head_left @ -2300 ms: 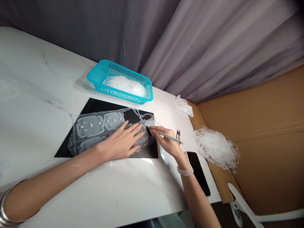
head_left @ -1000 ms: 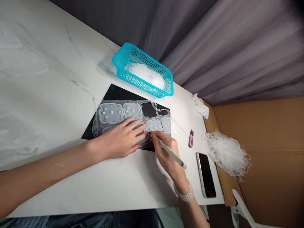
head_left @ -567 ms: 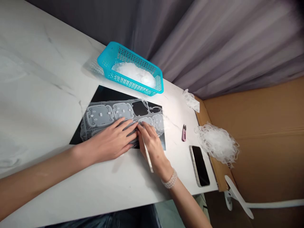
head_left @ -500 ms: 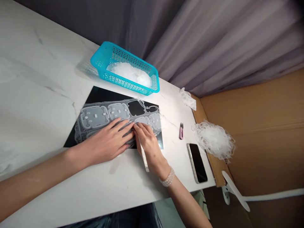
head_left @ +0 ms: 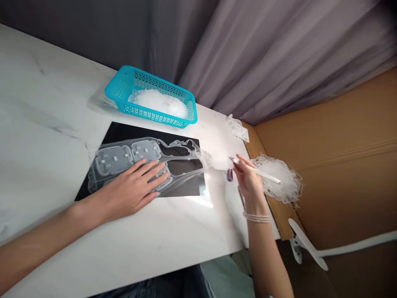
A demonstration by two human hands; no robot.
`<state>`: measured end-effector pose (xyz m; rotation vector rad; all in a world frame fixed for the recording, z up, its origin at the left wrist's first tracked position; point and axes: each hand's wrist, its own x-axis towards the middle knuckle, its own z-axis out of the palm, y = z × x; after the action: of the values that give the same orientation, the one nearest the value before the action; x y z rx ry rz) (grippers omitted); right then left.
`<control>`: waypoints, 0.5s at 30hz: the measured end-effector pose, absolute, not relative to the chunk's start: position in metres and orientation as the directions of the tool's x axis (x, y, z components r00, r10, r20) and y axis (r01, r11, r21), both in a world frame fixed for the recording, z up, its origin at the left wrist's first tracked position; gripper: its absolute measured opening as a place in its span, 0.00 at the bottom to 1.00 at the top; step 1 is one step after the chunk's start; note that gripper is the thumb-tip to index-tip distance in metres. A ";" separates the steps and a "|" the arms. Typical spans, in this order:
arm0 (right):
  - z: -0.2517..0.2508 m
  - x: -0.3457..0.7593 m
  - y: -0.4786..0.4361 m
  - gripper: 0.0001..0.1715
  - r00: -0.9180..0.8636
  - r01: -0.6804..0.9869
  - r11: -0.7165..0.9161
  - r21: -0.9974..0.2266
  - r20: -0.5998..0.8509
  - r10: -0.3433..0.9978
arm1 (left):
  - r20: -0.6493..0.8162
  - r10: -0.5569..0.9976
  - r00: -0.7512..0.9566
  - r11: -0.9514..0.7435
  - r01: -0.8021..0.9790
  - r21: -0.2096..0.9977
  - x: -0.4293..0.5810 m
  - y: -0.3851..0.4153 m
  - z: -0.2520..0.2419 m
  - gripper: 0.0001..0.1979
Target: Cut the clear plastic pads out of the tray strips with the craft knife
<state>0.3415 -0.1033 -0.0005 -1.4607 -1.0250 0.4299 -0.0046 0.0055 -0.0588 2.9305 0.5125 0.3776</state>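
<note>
My left hand (head_left: 141,186) lies flat, fingers spread, on a clear plastic sheet (head_left: 114,159) with frosted rounded panels. Under the sheet is a black mat (head_left: 124,129). My right hand (head_left: 249,178), right of the mat, grips a white pen-shaped tool (head_left: 269,176) with a thin dark tip pointing left. A blurred, translucent flap (head_left: 218,159) stretches from the sheet's right end toward my right fingers; whether they pinch it too is unclear. Pink thread snips (head_left: 230,174) lie beside that hand, partly covered. The phone there is mostly hidden by my hand and wrist.
A blue perforated basket (head_left: 151,118) with white translucent pieces stands behind the mat. A tangle of clear plastic offcuts (head_left: 282,180) hangs at the table's right edge by a cardboard box (head_left: 335,165). A crumpled clear piece (head_left: 238,128) lies at the back right.
My right hand has moved right, off the sheet, with the tool. The sheet's right part is now lifted and stretched rightward, baring the mat. My left hand still presses on the sheet.
</note>
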 end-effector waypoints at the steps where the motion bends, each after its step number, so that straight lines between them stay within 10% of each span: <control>1: 0.002 0.353 -0.109 0.07 0.561 0.290 0.128 -0.948 0.277 0.780 | 0.207 0.362 0.909 -0.922 0.317 0.223 -0.005 0.006 -0.056 0.26; 6: 0.006 0.320 -0.114 0.09 0.604 0.116 0.124 -0.986 0.169 0.779 | 0.134 0.538 0.832 -0.687 0.340 0.642 0.005 0.008 -0.020 0.23; 9: 0.018 0.258 -0.108 0.13 0.484 0.288 0.161 -0.944 0.288 0.826 | -0.090 0.721 0.687 -0.114 0.246 0.963 0.027 0.008 0.008 0.28; 12: 0.036 0.216 -0.109 0.16 0.022 0.544 0.255 -0.799 0.317 0.948 | -0.422 0.539 0.729 0.540 0.085 0.837 0.050 0.010 0.018 0.31; 15: 0.042 0.210 -0.117 0.23 -0.200 0.607 0.324 -0.725 0.256 0.946 | -0.449 0.470 0.760 0.650 0.047 0.759 0.061 0.013 0.010 0.18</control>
<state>0.2103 -0.1175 0.0424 -1.3689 -1.9064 0.6296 0.0615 0.0127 0.0098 0.8419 0.6815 0.2626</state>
